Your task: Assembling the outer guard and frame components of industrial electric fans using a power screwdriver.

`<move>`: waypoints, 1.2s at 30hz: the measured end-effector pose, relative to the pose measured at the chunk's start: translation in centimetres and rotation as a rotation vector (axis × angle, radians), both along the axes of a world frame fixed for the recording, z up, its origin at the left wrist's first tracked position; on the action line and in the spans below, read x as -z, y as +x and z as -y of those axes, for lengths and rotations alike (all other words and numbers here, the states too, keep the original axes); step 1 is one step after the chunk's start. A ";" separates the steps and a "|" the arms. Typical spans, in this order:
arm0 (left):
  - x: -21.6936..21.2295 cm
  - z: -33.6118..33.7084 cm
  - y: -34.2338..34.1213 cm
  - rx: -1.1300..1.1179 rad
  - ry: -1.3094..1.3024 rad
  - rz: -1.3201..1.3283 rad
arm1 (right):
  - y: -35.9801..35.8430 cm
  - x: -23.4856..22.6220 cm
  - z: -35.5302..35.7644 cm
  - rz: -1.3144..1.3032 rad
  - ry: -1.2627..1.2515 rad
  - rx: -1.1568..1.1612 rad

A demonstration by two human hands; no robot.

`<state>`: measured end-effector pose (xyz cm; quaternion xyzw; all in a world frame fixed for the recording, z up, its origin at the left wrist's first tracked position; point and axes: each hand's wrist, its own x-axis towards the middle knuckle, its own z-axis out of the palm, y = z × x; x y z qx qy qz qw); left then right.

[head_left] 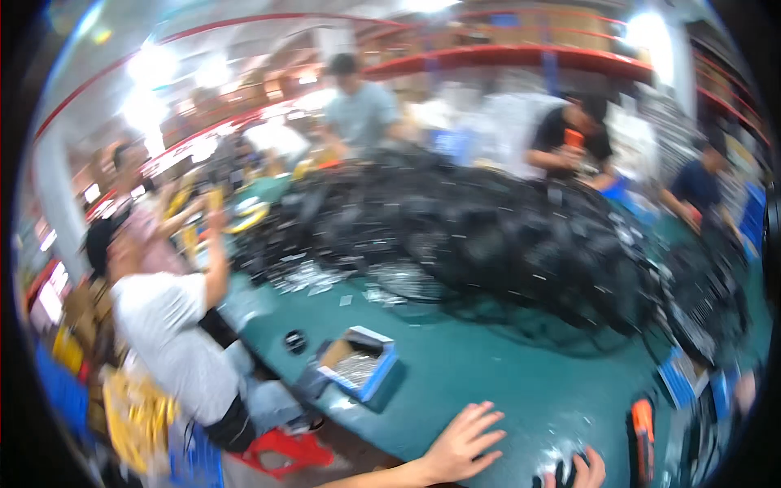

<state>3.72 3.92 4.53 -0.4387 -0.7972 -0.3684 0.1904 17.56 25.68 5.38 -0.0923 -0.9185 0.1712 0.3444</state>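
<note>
My left hand (464, 446) is over the near edge of the green table (521, 370), its fingers spread and nothing in them. To its right, my right hand (587, 472) is cut off by the lower edge of the picture. Its fingers are bent about a small black thing (561, 473), too blurred to name. Farther right lies an orange and black hand tool (643, 435), apart from both hands. Left of my hands stands an open blue cardboard box (381, 376) holding many small silvery pieces.
A large heap of black cables (455, 228) runs across the table. Loose silvery pieces (309, 276) and a round black item (294, 341) lie nearer. A person in grey (175, 342) sits left by a red stool (285, 452); other people work across. Another blue box (682, 376) stands right.
</note>
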 end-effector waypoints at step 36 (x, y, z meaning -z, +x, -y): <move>-1.6 -1.7 0.1 0.023 0.057 0.027 | 0.6 -10.5 -22.7 -0.291 0.162 0.340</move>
